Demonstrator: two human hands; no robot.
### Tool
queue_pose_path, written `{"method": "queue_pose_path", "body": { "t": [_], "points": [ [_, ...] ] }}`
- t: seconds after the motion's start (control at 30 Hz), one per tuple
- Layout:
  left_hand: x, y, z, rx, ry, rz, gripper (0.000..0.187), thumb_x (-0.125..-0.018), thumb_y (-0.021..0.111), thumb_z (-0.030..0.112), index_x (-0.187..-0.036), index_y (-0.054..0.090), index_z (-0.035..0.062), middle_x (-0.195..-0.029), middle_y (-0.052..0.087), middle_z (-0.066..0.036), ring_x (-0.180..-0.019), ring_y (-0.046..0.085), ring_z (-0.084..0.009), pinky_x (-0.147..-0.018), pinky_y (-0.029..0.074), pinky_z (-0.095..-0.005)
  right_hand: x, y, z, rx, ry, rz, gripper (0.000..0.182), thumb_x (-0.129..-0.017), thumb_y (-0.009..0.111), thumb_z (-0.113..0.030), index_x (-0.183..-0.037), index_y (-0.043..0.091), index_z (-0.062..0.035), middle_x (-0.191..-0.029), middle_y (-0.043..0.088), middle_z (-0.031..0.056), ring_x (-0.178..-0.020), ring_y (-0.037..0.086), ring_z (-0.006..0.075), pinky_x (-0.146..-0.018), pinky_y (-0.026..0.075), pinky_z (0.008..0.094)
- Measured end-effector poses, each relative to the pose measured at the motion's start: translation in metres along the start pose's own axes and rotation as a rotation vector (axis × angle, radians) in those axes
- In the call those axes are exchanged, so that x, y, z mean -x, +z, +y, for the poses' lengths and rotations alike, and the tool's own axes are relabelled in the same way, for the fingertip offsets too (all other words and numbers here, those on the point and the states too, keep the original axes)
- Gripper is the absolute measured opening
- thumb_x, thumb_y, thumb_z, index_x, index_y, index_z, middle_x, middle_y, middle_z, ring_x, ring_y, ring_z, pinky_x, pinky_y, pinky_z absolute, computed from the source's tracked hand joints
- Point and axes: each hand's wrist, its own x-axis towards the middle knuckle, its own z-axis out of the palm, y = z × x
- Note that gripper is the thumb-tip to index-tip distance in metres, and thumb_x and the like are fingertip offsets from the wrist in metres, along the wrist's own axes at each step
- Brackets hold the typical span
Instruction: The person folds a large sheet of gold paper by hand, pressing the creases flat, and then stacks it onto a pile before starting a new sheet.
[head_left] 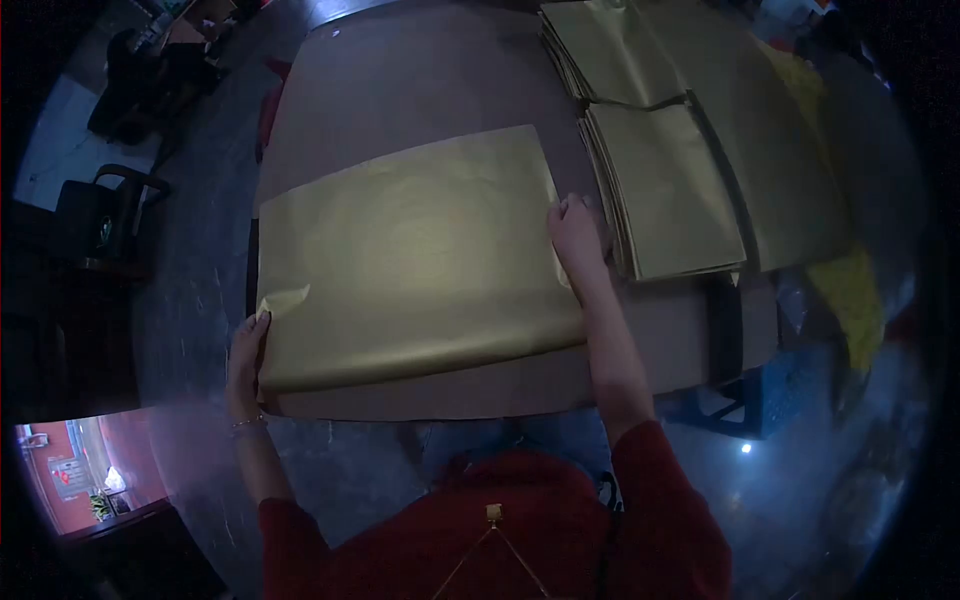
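Observation:
A large gold sheet (420,240) lies across the brown table top (420,70), its near edge curved over in a soft fold. At its left edge my left hand (246,355) grips the sheet near a crumpled corner flap, fingers closed on it. On the right edge my right hand (578,232) is closed on the sheet's side, its fingers bent. Just right of that hand sits a stack of folded gold sheets (665,190). Behind it lies another gold stack (610,50).
More gold material (780,180) covers the table's right side, with a dark strip beside it. Yellow material (850,300) hangs off the right edge. A blue stool (750,405) stands below. At the left are a black chair (100,225) and a dark seated figure (150,75).

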Motion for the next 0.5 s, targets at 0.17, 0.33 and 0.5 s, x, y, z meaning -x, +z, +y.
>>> {"method": "queue_pose_path", "body": {
  "t": [0.17,0.33,0.5],
  "points": [
    [0.007,0.005,0.008,-0.035,0.007,0.013,0.036,-0.092,0.056,0.034,-0.104,0.059,0.0000,-0.089,0.064,-0.002,-0.075,0.058,-0.0083,-0.068,0.046,-0.0236,0.000,-0.005,-0.004,-0.045,0.054,-0.070,0.029,-0.086,0.048,-0.030,-0.093,0.057,-0.0034,-0.100,0.057,0.0174,-0.094,0.057,0.0372,-0.078,0.044,0.0517],
    [0.013,0.010,0.013,-0.001,0.034,0.030,0.035,-0.092,0.056,0.033,-0.103,0.059,0.0001,-0.088,0.063,-0.003,-0.074,0.057,-0.0084,-0.067,0.046,-0.0240,0.001,-0.010,-0.006,-0.048,0.060,-0.138,0.029,-0.087,0.049,-0.030,-0.098,0.056,-0.0037,-0.106,0.056,0.0185,-0.103,0.054,0.0375,-0.082,0.042,0.0541],
    [0.012,0.011,0.013,-0.003,0.003,0.035,0.035,-0.092,0.056,0.034,-0.101,0.059,-0.0002,-0.086,0.063,-0.003,-0.073,0.057,-0.0081,-0.067,0.045,-0.0242,0.000,0.006,0.001,0.082,0.037,0.010,0.030,-0.085,0.047,-0.032,-0.093,0.058,-0.0044,-0.099,0.060,0.0156,-0.092,0.059,0.0349,-0.076,0.047,0.0493]
  ]
}}
